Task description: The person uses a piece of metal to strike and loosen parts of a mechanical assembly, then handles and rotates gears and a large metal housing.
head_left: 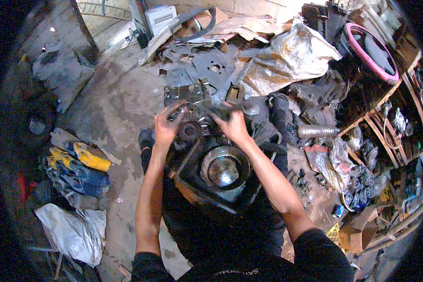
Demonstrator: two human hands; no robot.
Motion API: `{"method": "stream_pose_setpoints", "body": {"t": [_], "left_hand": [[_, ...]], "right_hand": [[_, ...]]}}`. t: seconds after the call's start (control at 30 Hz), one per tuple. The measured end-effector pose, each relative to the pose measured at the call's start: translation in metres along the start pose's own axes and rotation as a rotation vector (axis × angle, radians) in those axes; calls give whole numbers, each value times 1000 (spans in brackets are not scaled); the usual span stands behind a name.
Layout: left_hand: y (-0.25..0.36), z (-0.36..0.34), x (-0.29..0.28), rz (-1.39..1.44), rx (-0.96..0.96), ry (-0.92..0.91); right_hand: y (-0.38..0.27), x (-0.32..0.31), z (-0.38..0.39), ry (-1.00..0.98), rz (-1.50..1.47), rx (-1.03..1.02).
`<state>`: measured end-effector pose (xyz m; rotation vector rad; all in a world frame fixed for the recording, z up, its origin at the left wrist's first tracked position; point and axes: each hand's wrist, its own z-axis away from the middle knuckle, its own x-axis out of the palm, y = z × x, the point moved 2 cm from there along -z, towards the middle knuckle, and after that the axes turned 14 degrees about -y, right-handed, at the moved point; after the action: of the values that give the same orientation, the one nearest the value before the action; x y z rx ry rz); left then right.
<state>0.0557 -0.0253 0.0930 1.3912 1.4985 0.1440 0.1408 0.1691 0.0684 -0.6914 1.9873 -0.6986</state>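
Note:
In front of me stands a dark, greasy machine part [211, 192] with a round metal bowl-like recess [224, 171] and a toothed or ridged wheel [189, 130] beyond it. My left hand [167, 126] is beside the wheel, its fingers curled and partly blurred around something dark that I cannot make out. Across the wheel, my right hand [233, 126] grips a dark, long tool [235, 107], smeared by motion. A thin greyish piece reaches from it toward the left hand. Past both hands lies a flat, dark metal block [178, 93].
Yellow and blue casings [82, 162] and a white sack [75, 230] lie at the left. Ahead are flat grey sheets [207, 63] and a dirty white sack [291, 61]. At the right are a pink-rimmed oval [373, 51], a ribbed metal tube [318, 131] and wooden racks [383, 136].

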Motion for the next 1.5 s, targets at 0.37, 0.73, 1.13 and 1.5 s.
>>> {"method": "stream_pose_setpoints", "body": {"t": [0.37, 0.73, 1.13, 1.5], "left_hand": [[9, -1, -6, -66, -143, -93], [4, -4, 11, -4, -35, -2], [0, -8, 6, 62, -31, -115], [-13, -12, -10, 73, 33, -260]], "right_hand": [[-10, -5, -1, -125, -53, -124], [12, 7, -7, -40, 26, -158], [-10, 5, -11, -106, 33, -175], [-4, 6, -2, -28, -182, 32]]}}
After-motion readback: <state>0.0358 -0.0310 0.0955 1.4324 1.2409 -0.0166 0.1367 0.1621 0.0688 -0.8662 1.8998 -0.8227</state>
